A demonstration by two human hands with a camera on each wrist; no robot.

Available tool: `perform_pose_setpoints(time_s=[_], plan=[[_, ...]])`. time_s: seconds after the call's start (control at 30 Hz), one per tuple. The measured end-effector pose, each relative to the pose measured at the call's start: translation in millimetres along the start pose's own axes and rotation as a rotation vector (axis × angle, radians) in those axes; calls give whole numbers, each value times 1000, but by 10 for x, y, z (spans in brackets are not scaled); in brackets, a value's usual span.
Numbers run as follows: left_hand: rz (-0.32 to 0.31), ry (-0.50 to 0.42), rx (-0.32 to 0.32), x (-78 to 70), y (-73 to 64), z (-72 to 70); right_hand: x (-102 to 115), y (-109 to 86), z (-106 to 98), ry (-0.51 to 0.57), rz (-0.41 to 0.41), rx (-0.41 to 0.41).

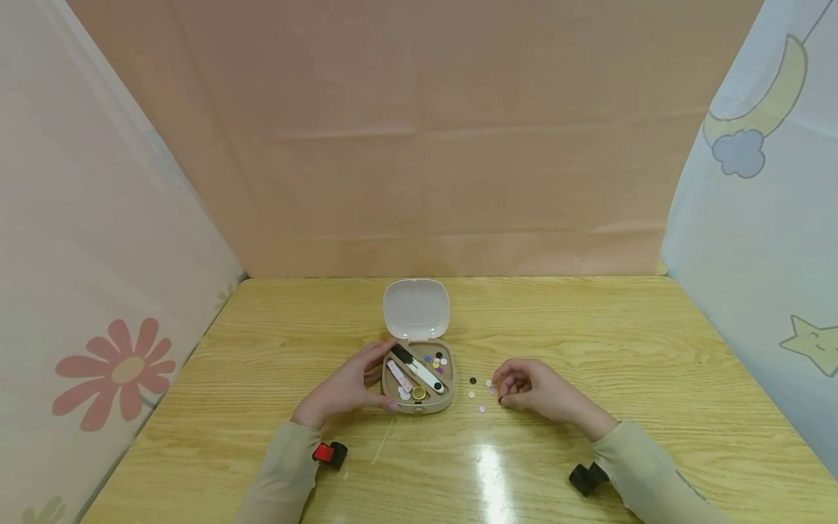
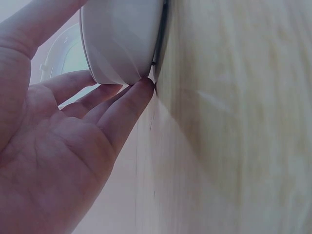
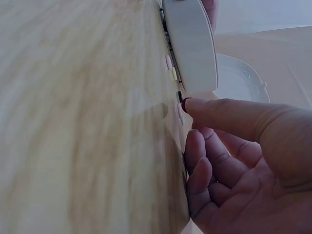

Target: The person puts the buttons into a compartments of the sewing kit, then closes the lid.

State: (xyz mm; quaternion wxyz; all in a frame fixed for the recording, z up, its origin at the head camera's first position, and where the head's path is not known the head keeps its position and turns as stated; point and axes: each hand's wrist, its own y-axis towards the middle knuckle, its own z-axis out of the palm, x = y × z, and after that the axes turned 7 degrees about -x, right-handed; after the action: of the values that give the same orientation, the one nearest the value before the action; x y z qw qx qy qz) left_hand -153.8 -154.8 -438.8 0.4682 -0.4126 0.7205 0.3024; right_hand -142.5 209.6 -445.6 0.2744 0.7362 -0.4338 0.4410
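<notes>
My left hand [image 1: 343, 386] is spread round the left side of an open sewing box [image 1: 420, 409], thumb at its near left corner and fingers toward the far left one, holding it. The box sits about mid-table, its opening up, its clasp toward me and its lid [image 1: 417, 309] raised at the far side. Inside, a black-and-white tool [image 1: 422, 371] lies with its long axis slanting from far left, the black end, to near right. A pink-and-white strip [image 1: 398, 375] slants the same way, left of it, and a gold round piece [image 1: 419, 393] sits at the near side.

My right hand [image 1: 540, 389] is bent over the loose buttons [image 1: 473, 380] lying flat right of the box; index and thumb tips stand apart, and I cannot tell whether the fingers pinch anything.

The yellowish wood-grained table [image 1: 294, 306] shines near me. A creased peach backdrop [image 1: 419, 182] closes the far side; a pale curtain with a red flower [image 1: 114, 375] hangs left, and a moon [image 1: 785, 87] and star decorate the right one.
</notes>
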Motion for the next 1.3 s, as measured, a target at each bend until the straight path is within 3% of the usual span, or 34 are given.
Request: perform_pose_setpoints(time_s=[0.97,1.3], plan=[[-8,18,-3,41,14,-6,85,-7,-65,60,24,-8],[11,27,-3,57,20,-6,157,73,-94,177,34,2]])
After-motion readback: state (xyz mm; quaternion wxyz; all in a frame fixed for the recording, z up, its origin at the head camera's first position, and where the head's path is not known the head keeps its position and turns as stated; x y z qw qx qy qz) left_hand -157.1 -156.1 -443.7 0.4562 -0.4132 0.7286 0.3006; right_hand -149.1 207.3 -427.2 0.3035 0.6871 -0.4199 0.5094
